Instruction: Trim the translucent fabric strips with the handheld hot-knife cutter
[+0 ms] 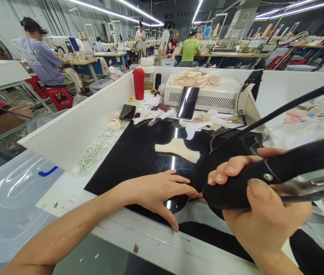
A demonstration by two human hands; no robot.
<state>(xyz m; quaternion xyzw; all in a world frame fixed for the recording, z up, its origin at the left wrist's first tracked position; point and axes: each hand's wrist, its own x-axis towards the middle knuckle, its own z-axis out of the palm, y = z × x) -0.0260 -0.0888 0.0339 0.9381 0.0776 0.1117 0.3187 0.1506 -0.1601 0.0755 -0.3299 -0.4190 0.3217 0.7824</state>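
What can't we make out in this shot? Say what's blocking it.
All in the head view:
Whatever lies at the left hand's index fingertip: partly hidden by the front of the black tool.
Rear of the black tool: cut off by the right edge.
Parts of the right hand's fingers: hidden behind the tool.
Wall lettering: too small and blurred to read.

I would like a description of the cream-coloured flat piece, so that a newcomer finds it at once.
On the white workbench lies a large glossy black sheet. Beyond the person's left hand is a flat cream-coloured piece with two side arms and a blunt bump on its far side. Unlike the pale scraps crowded at the sheet's far edge, it lies by itself.
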